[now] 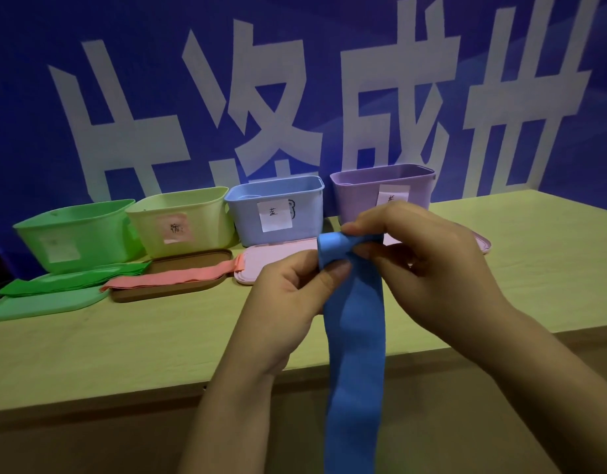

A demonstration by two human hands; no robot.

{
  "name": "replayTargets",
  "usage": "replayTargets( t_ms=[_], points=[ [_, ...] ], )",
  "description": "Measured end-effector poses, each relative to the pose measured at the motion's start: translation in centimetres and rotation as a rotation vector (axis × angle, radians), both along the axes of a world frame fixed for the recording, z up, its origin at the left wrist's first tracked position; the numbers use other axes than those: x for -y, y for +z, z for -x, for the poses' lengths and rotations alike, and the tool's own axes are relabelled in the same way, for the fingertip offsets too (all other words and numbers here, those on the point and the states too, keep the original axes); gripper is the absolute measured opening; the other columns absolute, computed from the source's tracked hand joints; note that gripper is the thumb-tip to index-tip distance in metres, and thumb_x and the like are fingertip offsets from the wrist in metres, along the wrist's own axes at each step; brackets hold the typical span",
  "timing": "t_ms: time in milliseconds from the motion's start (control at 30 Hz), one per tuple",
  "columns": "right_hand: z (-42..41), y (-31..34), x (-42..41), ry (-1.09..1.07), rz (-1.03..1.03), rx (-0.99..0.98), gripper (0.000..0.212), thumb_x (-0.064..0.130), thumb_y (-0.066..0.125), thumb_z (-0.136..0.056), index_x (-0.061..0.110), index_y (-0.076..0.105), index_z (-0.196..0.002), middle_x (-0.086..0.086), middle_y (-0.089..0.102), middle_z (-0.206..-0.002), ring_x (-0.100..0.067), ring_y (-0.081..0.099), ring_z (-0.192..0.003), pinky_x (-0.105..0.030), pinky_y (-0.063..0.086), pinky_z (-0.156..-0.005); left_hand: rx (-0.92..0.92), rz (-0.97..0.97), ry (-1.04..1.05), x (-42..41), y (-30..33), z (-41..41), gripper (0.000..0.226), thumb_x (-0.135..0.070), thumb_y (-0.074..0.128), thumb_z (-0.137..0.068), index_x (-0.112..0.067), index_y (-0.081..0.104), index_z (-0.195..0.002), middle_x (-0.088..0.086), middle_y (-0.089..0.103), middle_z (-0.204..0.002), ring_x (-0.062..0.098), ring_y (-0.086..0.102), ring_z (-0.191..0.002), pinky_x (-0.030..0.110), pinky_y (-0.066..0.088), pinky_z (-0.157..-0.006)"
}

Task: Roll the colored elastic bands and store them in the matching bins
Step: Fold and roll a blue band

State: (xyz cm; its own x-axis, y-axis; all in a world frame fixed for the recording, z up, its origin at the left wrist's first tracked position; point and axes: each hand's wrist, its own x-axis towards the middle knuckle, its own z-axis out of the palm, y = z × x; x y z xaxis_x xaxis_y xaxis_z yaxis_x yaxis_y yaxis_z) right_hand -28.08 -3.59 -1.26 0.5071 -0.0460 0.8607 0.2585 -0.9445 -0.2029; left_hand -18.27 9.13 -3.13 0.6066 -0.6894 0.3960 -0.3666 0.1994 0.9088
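While the blue band (355, 336) hangs long from both hands down past the table edge (124, 398), only its top end is wound: a small roll sits between the fingertips, held in the air in front of the bins. Left hand (288, 295) pinches the roll from below, thumb on its near face. Right hand (422, 265) curls over the top and pinches the other end of the roll. Most of the strip is still flat, so rolling of this band looks barely begun.

Blue bin (295, 213), its destination by colour, stands just behind the hands; something pale blue shows inside near its far rim, but I cannot tell what. Purple bin (360, 196) also shows something inside, unclear.

Left to do, by my reading: green bands (73, 280) lie flat on a green lid (38, 307), pink bands (179, 275) flat across a brown lid (192, 287). Green bin (100, 241) and yellow bin (151, 227) contents are not visible.
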Motion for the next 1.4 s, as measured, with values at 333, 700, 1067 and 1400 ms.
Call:
replayTargets(
  t_ms=[333, 700, 1067, 1400],
  points=[
    [-0.7, -1.0, -0.4, -0.066, 0.137, -0.004, 0.027, 0.019, 0.046, -0.082, 0.005, 0.066, -0.096, -0.009, 0.065, -0.095, -0.017, 0.056, -0.087, -0.02, 0.042, -0.079, -0.194, 0.043, -0.044, -0.2, -0.8, 0.0, 0.028, -0.029, 0.058, -0.073, -0.019, 0.069, -0.098, 0.006, 0.074, -0.097, 0.023, 0.069, -0.093, 0.035, 0.056, -0.076],
    [-0.4, -1.4, -0.6, -0.021, 0.254, -0.072, 0.023, 0.015, 0.05, -0.084, 0.005, 0.066, -0.095, -0.012, 0.063, -0.097, -0.029, 0.061, -0.082, -0.037, 0.056, -0.061, -0.164, -0.014, -0.058, -1.3, -0.7, 0.1, 0.018, -0.01, 0.056, -0.09, -0.018, 0.072, -0.087, 0.001, 0.072, -0.079, 0.015, 0.067, -0.076, 0.023, 0.051, -0.06],
    [-0.3, -1.6, -0.2, 0.247, -0.148, -0.233, 0.025, 0.029, 0.046, -0.091, 0.031, 0.061, -0.111, 0.011, 0.06, -0.111, -0.002, 0.053, -0.107, -0.015, 0.045, -0.09, -0.142, 0.019, -0.015, -1.7, -0.4, -0.2, 0.042, -0.046, 0.059, -0.065, -0.014, 0.071, -0.089, 0.005, 0.074, -0.083, 0.016, 0.07, -0.076, 0.023, 0.053, -0.059],
    [0.4, 0.6, -0.9, 0.106, -0.222, -0.512, 0.028, 0.033, 0.053, -0.089, 0.029, 0.064, -0.114, 0.012, 0.066, -0.102, -0.001, 0.057, -0.095, -0.018, 0.048, -0.081, -0.055, -0.016, -0.045, -2.3, -0.8, -0.3, 0.03, -0.026, 0.061, -0.069, -0.018, 0.068, -0.097, -0.001, 0.075, -0.087, 0.015, 0.071, -0.083, 0.025, 0.056, -0.069]
  ],
)
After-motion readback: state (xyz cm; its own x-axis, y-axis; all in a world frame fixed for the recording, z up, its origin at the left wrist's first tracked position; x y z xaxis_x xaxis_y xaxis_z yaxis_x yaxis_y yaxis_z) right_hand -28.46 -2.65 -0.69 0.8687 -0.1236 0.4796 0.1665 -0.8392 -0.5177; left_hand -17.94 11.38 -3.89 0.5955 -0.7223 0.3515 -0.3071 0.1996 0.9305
